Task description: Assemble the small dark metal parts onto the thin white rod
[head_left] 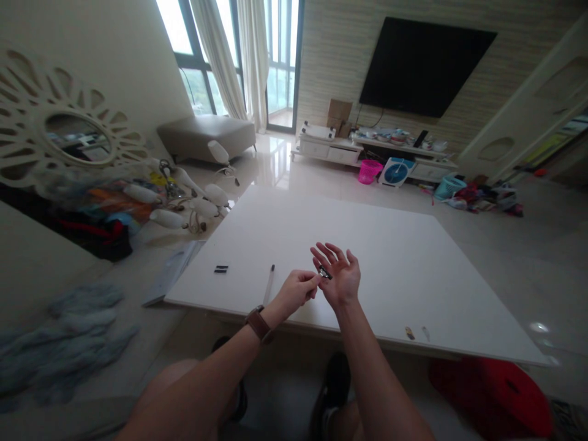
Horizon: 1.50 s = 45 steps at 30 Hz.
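My left hand [298, 289], with a brown-strapped watch [258, 323] on its wrist, pinches a small black-and-silver piece [324, 272]. Its exact kind is too small to make out. Palm up beneath it, my right hand [342, 275] is open with its fingers spread. I cannot tell whether the piece rests on that palm or is held just over it. Left of the hands, a slim pen-like stick [269, 284] with a dark tip lies on the white table [390, 251]. Farther left lie two short black strips [221, 269].
Near the table's front right edge are a small yellow-and-dark item [410, 332] and a small clear item [425, 333]. A lamp with several white shades [215, 195] stands off the left side. Something red [491, 395] sits below the right edge.
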Motion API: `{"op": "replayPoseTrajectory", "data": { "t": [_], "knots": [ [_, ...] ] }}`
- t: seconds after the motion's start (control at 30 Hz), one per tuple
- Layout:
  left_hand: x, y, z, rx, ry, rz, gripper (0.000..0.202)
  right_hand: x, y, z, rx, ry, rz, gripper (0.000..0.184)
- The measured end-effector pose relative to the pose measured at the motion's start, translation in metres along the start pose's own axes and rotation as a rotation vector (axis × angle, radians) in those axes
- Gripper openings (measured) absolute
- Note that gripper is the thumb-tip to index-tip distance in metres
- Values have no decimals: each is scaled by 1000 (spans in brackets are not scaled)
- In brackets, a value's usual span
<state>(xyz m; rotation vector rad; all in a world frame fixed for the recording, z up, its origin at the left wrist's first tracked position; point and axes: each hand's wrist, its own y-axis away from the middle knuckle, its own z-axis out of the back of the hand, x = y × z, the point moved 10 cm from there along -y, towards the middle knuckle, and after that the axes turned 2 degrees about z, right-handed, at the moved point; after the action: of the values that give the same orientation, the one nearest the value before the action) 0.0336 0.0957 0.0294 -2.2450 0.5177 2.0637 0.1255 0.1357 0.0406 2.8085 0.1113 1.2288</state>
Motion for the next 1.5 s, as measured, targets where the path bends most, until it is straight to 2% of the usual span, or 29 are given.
{"op": "replayPoseTrajectory", "data": {
  "t": [0.23,0.5,0.63,0.83,1.17,1.3,1.43,1.5],
  "knots": [
    [0,-1,1,-6,0,-2,46,-4,0,-2,14,33,-23,41],
    [-5,1,10,-70,112,-10,36,-7,-1,3,-25,17,-30,32],
    [0,-1,13,-92,193,3,35,-10,0,1,-5,30,-36,29],
    [5,-4,17,-119,170,6,37,-17,-1,-1,-4,39,-55,27],
    [8,-6,22,-179,149,6,40,-36,-10,22,-87,50,-100,8],
    [4,-9,43,-266,166,17,39,-33,-13,36,-205,21,-47,4],
    [4,-16,82,-351,132,22,34,-26,-11,51,-337,45,13,17],
    [8,-22,104,-392,-12,36,26,-22,-9,54,-366,55,29,22]
  ]
}}
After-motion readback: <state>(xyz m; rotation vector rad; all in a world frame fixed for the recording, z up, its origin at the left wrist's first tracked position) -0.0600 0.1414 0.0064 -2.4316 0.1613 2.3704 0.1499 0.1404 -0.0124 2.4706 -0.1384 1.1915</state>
